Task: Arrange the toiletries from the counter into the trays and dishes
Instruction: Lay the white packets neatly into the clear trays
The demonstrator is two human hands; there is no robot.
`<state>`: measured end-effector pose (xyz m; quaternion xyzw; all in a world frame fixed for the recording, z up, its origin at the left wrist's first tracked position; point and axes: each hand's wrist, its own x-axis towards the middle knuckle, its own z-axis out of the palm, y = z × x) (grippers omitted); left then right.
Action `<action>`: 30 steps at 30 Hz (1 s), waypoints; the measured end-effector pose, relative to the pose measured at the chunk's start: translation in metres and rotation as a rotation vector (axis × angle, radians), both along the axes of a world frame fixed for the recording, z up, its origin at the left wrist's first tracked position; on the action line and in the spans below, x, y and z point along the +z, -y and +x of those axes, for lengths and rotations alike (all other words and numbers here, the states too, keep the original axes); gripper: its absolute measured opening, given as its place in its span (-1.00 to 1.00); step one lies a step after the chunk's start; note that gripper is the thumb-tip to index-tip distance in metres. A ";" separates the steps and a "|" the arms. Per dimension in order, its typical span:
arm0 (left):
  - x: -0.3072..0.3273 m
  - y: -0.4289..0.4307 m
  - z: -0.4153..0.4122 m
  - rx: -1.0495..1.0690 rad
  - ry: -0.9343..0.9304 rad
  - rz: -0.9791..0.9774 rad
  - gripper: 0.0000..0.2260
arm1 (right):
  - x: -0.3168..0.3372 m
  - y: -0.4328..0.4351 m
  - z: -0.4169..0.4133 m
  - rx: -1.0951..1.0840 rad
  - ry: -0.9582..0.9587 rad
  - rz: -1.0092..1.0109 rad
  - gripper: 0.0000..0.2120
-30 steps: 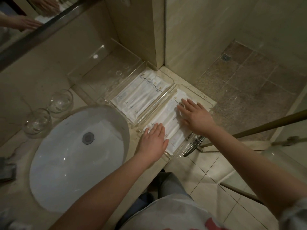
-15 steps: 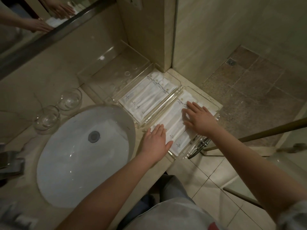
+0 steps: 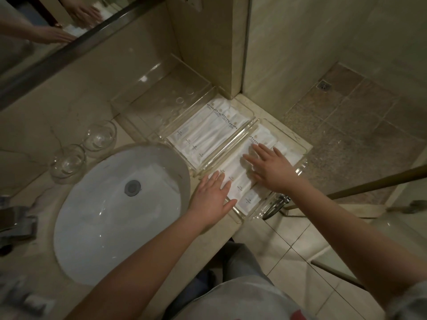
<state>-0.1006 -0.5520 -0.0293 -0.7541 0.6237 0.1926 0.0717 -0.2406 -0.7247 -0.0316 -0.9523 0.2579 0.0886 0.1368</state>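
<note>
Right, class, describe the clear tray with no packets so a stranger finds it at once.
Start at the sink. Three clear trays sit in a row to its right. Pick the farthest tray, beside the mirror wall: it alone holds no white packets.

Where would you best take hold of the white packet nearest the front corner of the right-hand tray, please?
Pinch the packet by its short near end, probably from above: it lies flat, packed beside others, and the raised clear wall of the tray would block a sideways approach.
</note>
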 end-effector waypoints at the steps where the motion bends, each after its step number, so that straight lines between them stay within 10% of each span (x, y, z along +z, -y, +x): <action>1: 0.001 0.000 0.001 0.000 0.003 0.001 -0.43 | -0.002 -0.001 -0.002 0.008 -0.004 0.005 -0.51; 22: 0.033 -0.004 0.018 0.050 -0.086 -0.149 -0.56 | 0.035 -0.013 0.025 -0.031 0.189 -0.009 -0.53; 30: 0.086 -0.078 0.090 0.400 0.076 -0.303 -0.65 | 0.083 -0.084 0.116 0.143 0.405 -0.063 -0.61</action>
